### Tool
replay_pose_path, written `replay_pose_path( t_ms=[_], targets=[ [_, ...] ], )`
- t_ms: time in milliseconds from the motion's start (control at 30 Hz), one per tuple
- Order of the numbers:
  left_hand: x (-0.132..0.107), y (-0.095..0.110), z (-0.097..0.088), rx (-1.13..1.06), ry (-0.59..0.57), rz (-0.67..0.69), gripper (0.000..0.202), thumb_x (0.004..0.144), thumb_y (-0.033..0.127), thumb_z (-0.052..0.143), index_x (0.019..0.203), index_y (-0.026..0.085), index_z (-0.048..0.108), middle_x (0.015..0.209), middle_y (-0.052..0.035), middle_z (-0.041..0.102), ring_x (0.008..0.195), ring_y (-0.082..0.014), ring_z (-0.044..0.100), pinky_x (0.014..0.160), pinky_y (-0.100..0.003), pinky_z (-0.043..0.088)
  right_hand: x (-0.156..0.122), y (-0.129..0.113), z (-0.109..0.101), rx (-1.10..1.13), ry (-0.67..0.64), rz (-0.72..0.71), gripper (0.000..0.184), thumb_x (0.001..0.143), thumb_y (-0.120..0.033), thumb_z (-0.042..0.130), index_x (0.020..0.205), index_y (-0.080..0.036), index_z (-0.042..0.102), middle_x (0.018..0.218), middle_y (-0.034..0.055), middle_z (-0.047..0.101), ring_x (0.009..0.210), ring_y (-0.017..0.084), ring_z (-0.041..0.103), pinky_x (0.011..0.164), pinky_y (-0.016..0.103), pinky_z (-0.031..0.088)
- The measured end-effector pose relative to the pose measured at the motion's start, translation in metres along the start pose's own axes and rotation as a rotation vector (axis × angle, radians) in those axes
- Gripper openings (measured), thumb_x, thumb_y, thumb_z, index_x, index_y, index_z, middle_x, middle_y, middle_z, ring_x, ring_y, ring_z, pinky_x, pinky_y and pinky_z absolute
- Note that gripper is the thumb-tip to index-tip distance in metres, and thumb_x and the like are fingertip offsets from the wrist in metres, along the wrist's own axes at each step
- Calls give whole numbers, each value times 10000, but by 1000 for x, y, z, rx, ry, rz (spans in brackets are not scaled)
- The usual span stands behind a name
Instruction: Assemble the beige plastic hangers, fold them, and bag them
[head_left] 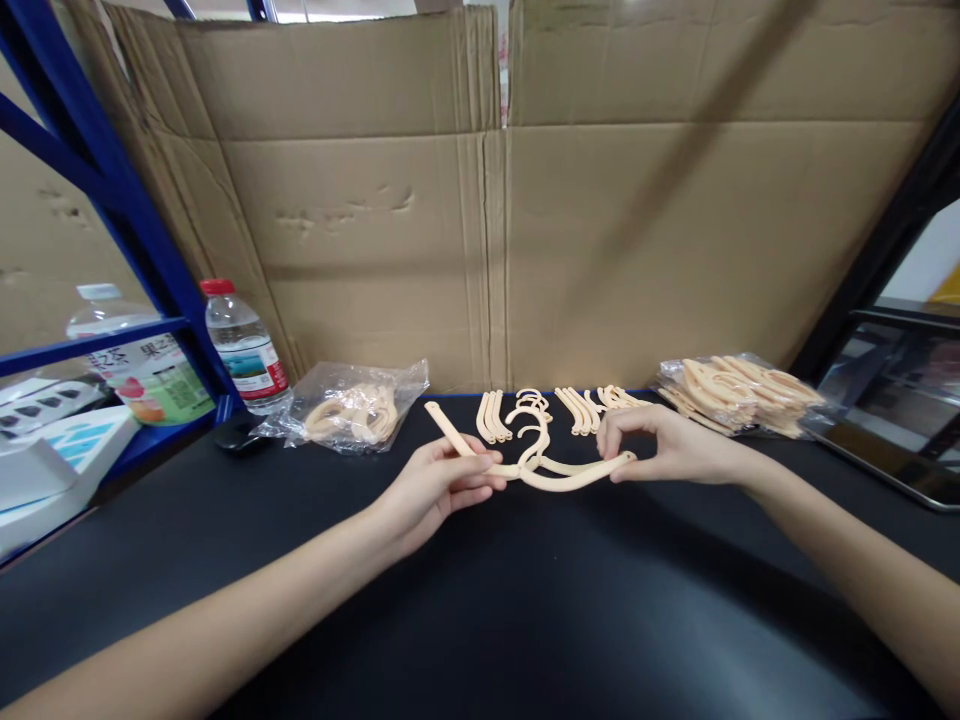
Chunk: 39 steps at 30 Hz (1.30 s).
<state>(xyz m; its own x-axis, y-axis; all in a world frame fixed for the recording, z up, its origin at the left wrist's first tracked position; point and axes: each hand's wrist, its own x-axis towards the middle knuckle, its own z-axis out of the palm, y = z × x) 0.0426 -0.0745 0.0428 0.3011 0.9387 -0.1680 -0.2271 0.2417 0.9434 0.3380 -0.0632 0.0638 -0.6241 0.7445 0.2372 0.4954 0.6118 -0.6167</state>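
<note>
A cream plastic hanger (pixel 559 472) with a hook on top is held over the black table (pixel 525 600) by both hands. My left hand (pixel 435 490) is closed on the hanger's left arm, whose straight end sticks out up and to the left. My right hand (pixel 660 445) pinches the right tip of the curved arm. Behind the hanger, loose cream hanger parts (pixel 540 408) lie in small groups near the table's far edge.
A clear bag of cream parts (pixel 352 410) lies at back left, a fuller bag (pixel 739 392) at back right. A water bottle (pixel 244 345) stands by a blue shelf frame (pixel 112 190). Cardboard sheets (pixel 487 200) wall the back. A dark tray (pixel 892 420) sits at right.
</note>
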Motion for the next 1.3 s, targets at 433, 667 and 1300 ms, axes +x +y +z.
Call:
replay_pose_path(
  t_ms=[433,667,1300],
  targets=[
    [23,21,-39,1066,-297,592,98,721,261,719,780,183,727,770,-61,687,718,-185,613,658,-266,452,-5,27,-6,-236,-119,65,140,722,-332,709,684,-202,676,748,17,608,771,191,571,748,336,416],
    [29,15,-48,1330,-406,811,43,757,204,661,787,201,691,942,-46,628,903,-197,557,811,-322,450,-3,28,-5,-234,-154,104,220,716,-411,713,706,-191,706,797,36,589,799,196,553,774,336,411],
    [34,9,-50,1339,-407,758,110,812,205,599,914,175,628,918,-43,653,843,-179,603,774,-296,474,-2,28,-3,-249,-124,155,229,763,-377,630,872,-179,666,873,56,656,788,189,568,720,310,442]
  ],
)
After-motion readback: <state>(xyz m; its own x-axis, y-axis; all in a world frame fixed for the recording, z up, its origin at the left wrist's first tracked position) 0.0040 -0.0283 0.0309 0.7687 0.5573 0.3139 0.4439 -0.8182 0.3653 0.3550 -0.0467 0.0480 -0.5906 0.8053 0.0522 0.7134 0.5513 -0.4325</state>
